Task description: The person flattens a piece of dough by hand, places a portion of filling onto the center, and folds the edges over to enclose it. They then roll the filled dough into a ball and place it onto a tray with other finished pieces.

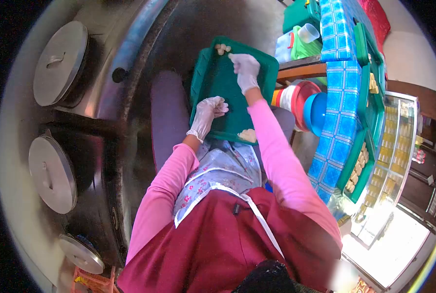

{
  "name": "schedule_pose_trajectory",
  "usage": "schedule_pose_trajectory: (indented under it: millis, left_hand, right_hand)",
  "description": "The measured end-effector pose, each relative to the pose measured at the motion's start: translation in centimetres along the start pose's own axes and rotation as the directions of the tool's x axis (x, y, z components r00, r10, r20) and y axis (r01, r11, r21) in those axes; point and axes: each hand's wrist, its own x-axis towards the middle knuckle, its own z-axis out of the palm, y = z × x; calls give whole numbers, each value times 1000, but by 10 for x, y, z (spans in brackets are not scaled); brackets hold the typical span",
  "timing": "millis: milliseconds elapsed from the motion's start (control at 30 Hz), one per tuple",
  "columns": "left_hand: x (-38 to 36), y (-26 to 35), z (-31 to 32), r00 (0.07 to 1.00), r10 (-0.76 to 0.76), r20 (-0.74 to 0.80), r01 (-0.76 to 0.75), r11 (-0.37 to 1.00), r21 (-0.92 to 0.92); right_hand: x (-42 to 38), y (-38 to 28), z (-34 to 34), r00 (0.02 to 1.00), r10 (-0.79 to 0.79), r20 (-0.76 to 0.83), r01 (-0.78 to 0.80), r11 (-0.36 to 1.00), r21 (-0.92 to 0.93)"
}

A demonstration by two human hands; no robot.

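A green tray rests across my lap. In its far left corner sits a small cluster of pale dough balls. A larger lump of dough lies at the near edge. My right hand, in a whitish glove, is over the far part of the tray, its fingertips pinched on a small pale dough piece beside the cluster. My left hand, gloved too, is over the near left part with its fingers curled in; whatever they may hold is hidden.
At left stand large metal vessels with round lids. To the right, a table with a blue checked cloth bears green trays of shaped dough pieces. Red and blue basins are beside it, and a glass display case stands beyond.
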Motion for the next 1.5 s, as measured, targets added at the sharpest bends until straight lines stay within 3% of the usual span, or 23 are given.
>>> schedule_pose_trajectory:
  millis: [33,100,133,200,233,267,300,367,400,433,500,633,700,733,767,833,933,1033,1167,1200,1333,1433,1500]
  left_hand:
    - [-1,-1,2,996,83,-39,-80,994,75]
    - [-6,-1,11,964,249,-95,-222,947,232]
    - [-9,0,16,937,324,-127,-260,894,364]
    - [-7,-8,17,764,626,154,-485,400,778]
    - [-2,-8,20,642,681,352,-527,59,848]
    - [3,-10,26,661,554,506,-500,-177,848]
    - [3,-15,33,665,516,539,-477,-261,839]
    - [-12,-8,61,678,431,596,-430,-426,796]
    - [-1,-15,59,708,343,617,-436,-476,764]
    - [2,-15,61,723,345,599,-414,-477,775]
    - [7,-18,64,753,341,562,-375,-480,793]
    - [17,-15,56,757,317,572,-419,-437,796]
    - [13,-11,48,696,497,519,-481,-215,850]
    - [11,-10,40,661,602,448,-530,-49,847]
    - [10,-12,32,634,687,355,-578,116,808]
    - [3,-23,23,593,749,297,-491,43,870]
    - [5,-20,21,605,735,305,-465,15,885]
    - [5,-19,17,608,739,291,-511,83,856]
    - [5,-14,20,607,738,295,-472,37,881]
    - [2,-13,20,596,741,310,-512,53,857]
    - [8,-20,17,604,726,330,-518,43,854]
    - [9,-24,24,598,670,440,-477,-144,867]
    - [3,-11,53,652,569,502,-328,-385,863]
  right_hand:
    - [-21,-10,-16,1000,-30,1,30,998,-49]
    - [-39,9,-58,993,-72,93,104,906,-410]
    - [-52,27,-70,959,-248,135,282,807,-520]
    - [-79,65,-94,801,-533,271,551,480,-682]
    - [-84,67,-98,852,-409,327,462,290,-839]
    - [-88,67,-103,886,-355,297,405,283,-870]
    - [-92,67,-108,918,-298,261,345,275,-898]
    - [-92,45,-116,932,-257,256,353,483,-801]
    - [-86,42,-117,911,-359,202,372,505,-779]
    - [-73,42,-124,822,-510,254,482,387,-786]
    - [-62,6,-104,738,-629,244,427,156,-891]
    - [-28,-2,-69,686,-585,433,420,-168,-892]
    - [-16,17,-60,599,-595,536,432,-324,-842]
    - [-19,20,-53,640,-538,549,421,-352,-836]
    - [-26,26,-49,649,-505,569,437,-365,-822]
    - [-31,25,-47,698,-465,544,461,-290,-839]
    - [-19,32,-51,604,-542,585,464,-357,-810]
    - [-23,25,-55,669,-504,547,521,-206,-828]
    - [-34,45,-31,555,-619,556,419,-369,-830]
    - [-35,49,-28,647,-587,487,403,-279,-872]
    - [-36,30,-34,632,-545,551,487,-273,-830]
    - [-62,12,-69,739,-552,387,470,10,-883]
    - [-79,29,-92,770,-480,419,431,-92,-897]
